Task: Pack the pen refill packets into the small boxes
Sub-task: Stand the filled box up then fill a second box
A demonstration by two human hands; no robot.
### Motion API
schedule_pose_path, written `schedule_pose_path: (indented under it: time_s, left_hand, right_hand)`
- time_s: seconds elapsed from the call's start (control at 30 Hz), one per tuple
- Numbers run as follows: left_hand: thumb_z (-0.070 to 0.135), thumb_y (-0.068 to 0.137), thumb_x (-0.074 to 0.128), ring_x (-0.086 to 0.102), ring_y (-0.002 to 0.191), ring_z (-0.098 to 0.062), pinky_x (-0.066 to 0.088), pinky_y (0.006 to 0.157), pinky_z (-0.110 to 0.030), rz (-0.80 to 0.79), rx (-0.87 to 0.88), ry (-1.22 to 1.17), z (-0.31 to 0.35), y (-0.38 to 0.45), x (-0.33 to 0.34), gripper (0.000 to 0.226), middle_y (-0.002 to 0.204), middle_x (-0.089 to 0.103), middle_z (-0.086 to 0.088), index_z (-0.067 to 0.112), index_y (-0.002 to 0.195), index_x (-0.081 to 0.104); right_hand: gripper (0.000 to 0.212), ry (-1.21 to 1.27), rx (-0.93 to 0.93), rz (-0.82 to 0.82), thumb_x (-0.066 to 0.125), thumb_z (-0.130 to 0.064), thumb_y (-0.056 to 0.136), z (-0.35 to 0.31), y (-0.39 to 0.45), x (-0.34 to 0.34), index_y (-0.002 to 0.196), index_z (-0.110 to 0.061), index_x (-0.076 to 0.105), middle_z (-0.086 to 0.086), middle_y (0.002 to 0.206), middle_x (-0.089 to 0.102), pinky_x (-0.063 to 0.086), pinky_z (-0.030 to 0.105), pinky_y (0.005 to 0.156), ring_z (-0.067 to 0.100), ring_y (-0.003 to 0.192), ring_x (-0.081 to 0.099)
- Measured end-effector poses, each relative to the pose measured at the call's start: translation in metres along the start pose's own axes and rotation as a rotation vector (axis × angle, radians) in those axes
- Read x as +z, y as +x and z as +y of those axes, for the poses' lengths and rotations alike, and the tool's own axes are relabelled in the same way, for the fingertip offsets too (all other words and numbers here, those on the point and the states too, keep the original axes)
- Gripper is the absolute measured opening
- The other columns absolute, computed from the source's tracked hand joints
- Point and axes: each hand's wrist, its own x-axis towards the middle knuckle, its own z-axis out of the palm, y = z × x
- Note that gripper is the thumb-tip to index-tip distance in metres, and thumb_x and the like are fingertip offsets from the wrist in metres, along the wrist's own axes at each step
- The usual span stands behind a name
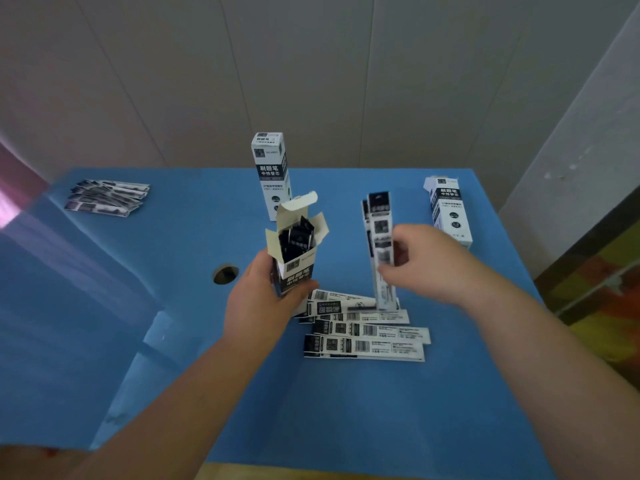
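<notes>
left grip (pixel 263 299) clasps a tall open-flapped card box (pixel 296 258); right grip (pixel 420 261) pinches flat, upright refill packets (pixel 381 244).

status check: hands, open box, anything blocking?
Left hand grips open box, packets already inside. Right hand pinches upright packets. Loose packets lie flat on table. Nothing between held packets and box.

Three small boxes (pixel 271 174) — one open, packets (pixel 363 346) — uncountable piles
</notes>
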Motion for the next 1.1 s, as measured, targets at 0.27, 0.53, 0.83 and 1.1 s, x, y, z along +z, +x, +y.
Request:
schedule_pose_path:
  time_s: [0.27,0.53,0.83,1.1]
  left_hand:
    - [0.069,0.066,0.077,0.057,0.098,0.020,0.052,0.076,-0.023,0.002,0.018,0.017,-0.001,0.001,0.001,0.047,0.101,0.065,0.033,0.071,0.100,0.045]
    - [0.074,0.064,0.070,0.059,0.096,0.018,0.053,0.072,-0.024,0.015,0.037,0.012,0.004,-0.002,-0.001,0.043,0.103,0.062,0.041,0.068,0.100,0.048]
    - [0.075,0.064,0.069,0.058,0.097,0.021,0.051,0.072,-0.019,0.009,0.035,0.019,0.005,-0.003,0.000,0.044,0.105,0.060,0.045,0.073,0.100,0.045]
    - [0.075,0.064,0.069,0.058,0.096,0.020,0.050,0.071,-0.020,0.011,0.020,0.010,0.005,-0.002,-0.002,0.040,0.103,0.061,0.042,0.070,0.097,0.047]
  right_hand:
    - [0.008,0.637,-0.076,0.059,0.072,-0.014,0.092,-0.030,-0.014,-0.026,0.087,-0.016,0.078,0.001,0.090,0.080,0.062,0.035,0.086,0.021,0.090,0.077]
    - [0.010,0.746,-0.214,0.219,0.074,-0.011,0.090,-0.060,-0.011,-0.023,0.082,-0.016,0.077,0.002,0.085,0.080,0.064,0.037,0.079,0.020,0.080,0.078]
    - [0.010,0.610,-0.211,0.257,0.077,-0.026,0.081,-0.076,0.001,-0.012,0.083,-0.016,0.078,0.002,0.084,0.079,0.060,0.060,0.075,0.035,0.083,0.074]
    - [0.019,0.443,-0.259,0.283,0.072,-0.032,0.079,-0.084,0.003,-0.026,0.084,-0.014,0.075,0.010,0.080,0.077,0.056,0.065,0.060,0.047,0.077,0.069]
